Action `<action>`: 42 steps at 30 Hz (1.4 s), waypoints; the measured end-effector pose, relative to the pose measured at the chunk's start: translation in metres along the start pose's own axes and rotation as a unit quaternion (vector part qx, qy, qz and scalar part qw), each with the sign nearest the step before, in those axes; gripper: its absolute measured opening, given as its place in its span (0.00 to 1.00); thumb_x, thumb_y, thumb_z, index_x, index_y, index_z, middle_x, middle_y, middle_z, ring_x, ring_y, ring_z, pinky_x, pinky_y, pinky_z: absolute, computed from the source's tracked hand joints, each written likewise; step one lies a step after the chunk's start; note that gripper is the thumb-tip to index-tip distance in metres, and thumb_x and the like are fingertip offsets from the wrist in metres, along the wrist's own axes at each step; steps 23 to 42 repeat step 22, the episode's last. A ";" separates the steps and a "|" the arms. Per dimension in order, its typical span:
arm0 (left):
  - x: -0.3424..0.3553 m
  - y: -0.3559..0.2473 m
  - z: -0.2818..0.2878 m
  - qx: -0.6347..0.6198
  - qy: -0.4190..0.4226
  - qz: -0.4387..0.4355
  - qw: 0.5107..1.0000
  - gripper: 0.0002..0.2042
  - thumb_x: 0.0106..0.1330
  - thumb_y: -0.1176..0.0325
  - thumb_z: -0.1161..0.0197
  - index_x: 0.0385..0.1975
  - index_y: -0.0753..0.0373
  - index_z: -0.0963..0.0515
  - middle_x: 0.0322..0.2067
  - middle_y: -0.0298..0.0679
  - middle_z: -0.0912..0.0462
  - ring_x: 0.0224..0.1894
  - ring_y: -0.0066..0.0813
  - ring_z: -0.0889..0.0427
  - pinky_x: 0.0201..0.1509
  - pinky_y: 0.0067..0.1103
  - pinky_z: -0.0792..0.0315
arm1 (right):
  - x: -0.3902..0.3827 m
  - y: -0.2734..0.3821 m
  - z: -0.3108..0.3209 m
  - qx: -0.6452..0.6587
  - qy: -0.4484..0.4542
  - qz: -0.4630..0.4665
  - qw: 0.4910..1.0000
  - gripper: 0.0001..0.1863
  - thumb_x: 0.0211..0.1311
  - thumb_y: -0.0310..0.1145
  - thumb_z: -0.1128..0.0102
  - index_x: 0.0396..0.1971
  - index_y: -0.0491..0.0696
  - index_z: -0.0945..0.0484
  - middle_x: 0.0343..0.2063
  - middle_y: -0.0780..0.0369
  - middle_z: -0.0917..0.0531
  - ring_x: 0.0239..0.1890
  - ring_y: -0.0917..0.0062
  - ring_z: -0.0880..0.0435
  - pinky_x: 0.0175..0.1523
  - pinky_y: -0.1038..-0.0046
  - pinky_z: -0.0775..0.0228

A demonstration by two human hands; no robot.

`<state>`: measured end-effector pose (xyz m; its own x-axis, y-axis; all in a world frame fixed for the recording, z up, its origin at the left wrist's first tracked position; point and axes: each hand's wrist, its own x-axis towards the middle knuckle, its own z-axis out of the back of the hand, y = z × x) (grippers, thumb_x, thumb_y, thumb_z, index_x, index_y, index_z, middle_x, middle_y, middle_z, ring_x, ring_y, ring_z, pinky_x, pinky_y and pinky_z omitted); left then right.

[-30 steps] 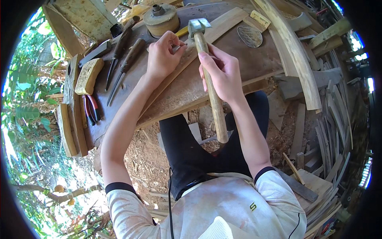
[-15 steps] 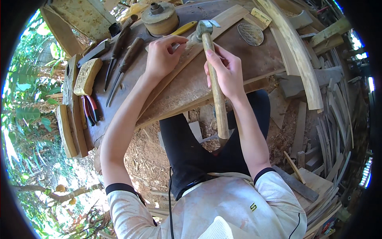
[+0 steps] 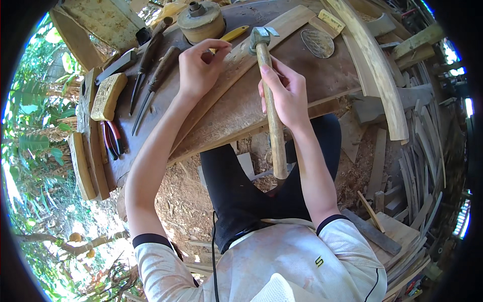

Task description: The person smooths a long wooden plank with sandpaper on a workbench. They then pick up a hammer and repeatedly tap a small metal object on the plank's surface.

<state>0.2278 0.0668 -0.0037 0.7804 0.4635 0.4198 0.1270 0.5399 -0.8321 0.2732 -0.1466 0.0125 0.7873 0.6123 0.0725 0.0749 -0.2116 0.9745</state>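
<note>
In my right hand is a hammer, gripped by the upper part of its pale wooden handle. Its metal head is up over a long wooden plank that runs slantwise across the workbench, and the handle's end hangs down over my lap. My left hand is raised over the bench with thumb and forefinger pinched together. Whatever lies between those fingertips, if anything, is too small to name. Just beyond them lies a tool with a yellow handle.
Left on the bench are two long wooden-handled tools, red-and-black pliers and a curved wooden block. A round, heavy-looking pot stands at the back. A long curved timber reaches past the right edge; wood strips are piled beyond.
My left hand has drawn back left, away from the hammer head, still pinched. The hammer and my right hand have barely moved.
</note>
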 end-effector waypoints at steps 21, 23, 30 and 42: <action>-0.001 -0.006 0.005 0.121 0.055 -0.009 0.991 0.07 0.63 0.70 0.26 0.40 0.58 0.09 0.24 0.35 0.12 0.19 0.16 0.27 0.26 0.19 0.31 | -0.001 0.002 0.001 -0.025 0.021 -0.002 0.999 0.25 0.78 0.42 0.40 0.66 0.41 0.23 0.19 0.67 0.23 0.16 0.87 0.25 0.21 0.79 0.33; 0.000 -0.006 0.005 0.124 0.060 -0.003 0.991 0.07 0.63 0.69 0.26 0.40 0.58 0.09 0.26 0.36 0.11 0.20 0.16 0.26 0.27 0.19 0.30 | -0.001 0.002 0.001 -0.026 0.022 -0.002 0.999 0.25 0.78 0.42 0.40 0.66 0.41 0.23 0.19 0.67 0.23 0.17 0.87 0.25 0.21 0.79 0.33; 0.000 -0.006 0.005 0.124 0.060 -0.003 0.991 0.07 0.63 0.69 0.26 0.40 0.58 0.09 0.26 0.36 0.11 0.20 0.16 0.26 0.27 0.19 0.30 | -0.001 0.002 0.001 -0.026 0.022 -0.002 0.999 0.25 0.78 0.42 0.40 0.66 0.41 0.23 0.19 0.67 0.23 0.17 0.87 0.25 0.21 0.79 0.33; 0.000 -0.006 0.005 0.124 0.060 -0.003 0.991 0.07 0.63 0.69 0.26 0.40 0.58 0.09 0.26 0.36 0.11 0.20 0.16 0.26 0.27 0.19 0.30 | -0.001 0.002 0.001 -0.026 0.022 -0.002 0.999 0.25 0.78 0.42 0.40 0.66 0.41 0.23 0.19 0.67 0.23 0.17 0.87 0.25 0.21 0.79 0.33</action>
